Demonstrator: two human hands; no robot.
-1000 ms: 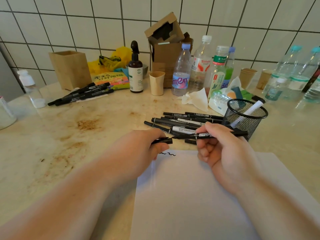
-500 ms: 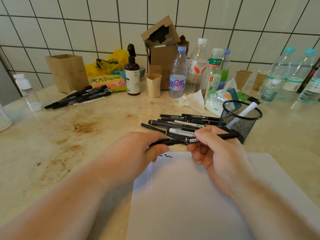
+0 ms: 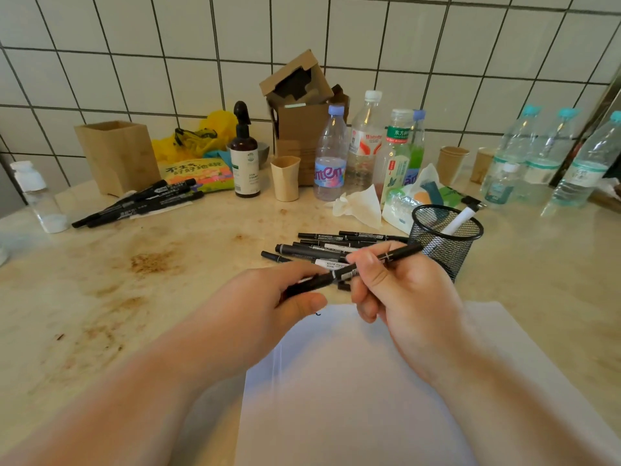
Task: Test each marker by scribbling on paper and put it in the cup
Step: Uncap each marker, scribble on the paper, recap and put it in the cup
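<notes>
Both hands hold one black marker (image 3: 373,262) above the top edge of the white paper (image 3: 353,381). My left hand (image 3: 268,297) grips its cap end, and my right hand (image 3: 396,290) pinches the barrel; the far end points up toward the black mesh cup (image 3: 445,242). The cup stands at the right and holds one white marker (image 3: 458,222). A small black scribble (image 3: 317,313) shows on the paper beside my left thumb. Several black markers (image 3: 332,248) lie in a pile just beyond my hands.
A second group of black markers (image 3: 141,201) lies at the back left by a wooden box (image 3: 117,156). Bottles (image 3: 331,156), paper cups (image 3: 285,178), a cardboard box (image 3: 299,95), tissue (image 3: 361,205) and a brown spray bottle (image 3: 247,156) line the tiled wall.
The marker has tilted, its right end rising toward the mesh cup. My hands have drawn closer together on it, and the left hand now covers most of the scribble.
</notes>
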